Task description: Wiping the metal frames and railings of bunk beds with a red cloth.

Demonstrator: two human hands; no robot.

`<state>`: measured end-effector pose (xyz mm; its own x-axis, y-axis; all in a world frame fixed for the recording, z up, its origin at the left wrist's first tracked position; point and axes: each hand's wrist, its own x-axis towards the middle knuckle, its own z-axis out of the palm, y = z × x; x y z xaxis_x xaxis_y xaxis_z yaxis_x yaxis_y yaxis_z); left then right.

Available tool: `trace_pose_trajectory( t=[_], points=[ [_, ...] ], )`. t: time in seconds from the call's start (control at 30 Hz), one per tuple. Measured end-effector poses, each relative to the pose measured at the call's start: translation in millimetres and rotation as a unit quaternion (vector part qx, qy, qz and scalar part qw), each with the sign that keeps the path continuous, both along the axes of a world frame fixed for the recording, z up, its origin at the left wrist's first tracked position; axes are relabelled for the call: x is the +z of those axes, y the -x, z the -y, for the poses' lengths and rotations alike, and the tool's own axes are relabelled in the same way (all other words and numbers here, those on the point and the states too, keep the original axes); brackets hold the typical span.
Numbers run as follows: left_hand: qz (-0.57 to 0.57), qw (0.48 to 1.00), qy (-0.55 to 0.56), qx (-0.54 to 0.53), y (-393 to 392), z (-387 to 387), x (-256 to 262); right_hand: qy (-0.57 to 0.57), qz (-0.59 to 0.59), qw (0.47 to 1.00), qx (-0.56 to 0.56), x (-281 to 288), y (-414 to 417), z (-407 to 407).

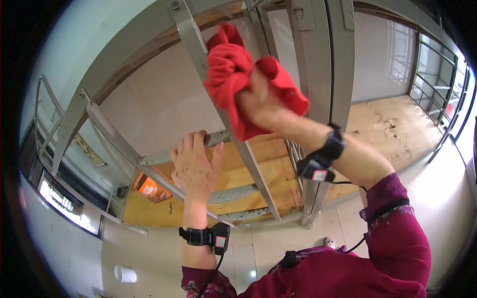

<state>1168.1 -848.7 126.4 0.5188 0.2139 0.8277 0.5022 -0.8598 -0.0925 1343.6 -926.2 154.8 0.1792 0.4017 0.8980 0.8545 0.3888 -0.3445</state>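
A crumpled red cloth (229, 67) is bunched in my right hand (261, 100), which is blurred. The cloth lies against the right side rail (257, 169) of a grey metal bunk-bed ladder and hides part of it. Lower and to the left, my left hand (197, 164) grips a ladder rung (156, 157), with the fingers curled over its top edge. Two more worn rungs, a middle rung (234, 193) and a bottom rung (244, 215), show beneath it. Each wrist wears a black strapped device with a cable.
Behind the ladder is a wooden bunk board (275, 175) carrying an orange container (152, 189). A thick grey post (315, 74) stands to the right, beside another wooden bunk board (391, 130). A white bucket (125, 274) rests on the tiled floor (160, 257).
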Motion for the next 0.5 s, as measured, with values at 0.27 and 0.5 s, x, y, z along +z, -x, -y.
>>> trace_pose_trajectory(
  t=[0.27, 0.5],
  points=[
    [-0.002, 0.999, -0.021, 0.038, 6, 0, 0, 0.314, -0.31, 0.868, 0.229, -243, 19, 17],
    [0.001, 1.0, -0.017, 0.02, 4, -2, -2, 0.422, -0.019, 0.906, -0.002, -170, -15, 88]
  ],
)
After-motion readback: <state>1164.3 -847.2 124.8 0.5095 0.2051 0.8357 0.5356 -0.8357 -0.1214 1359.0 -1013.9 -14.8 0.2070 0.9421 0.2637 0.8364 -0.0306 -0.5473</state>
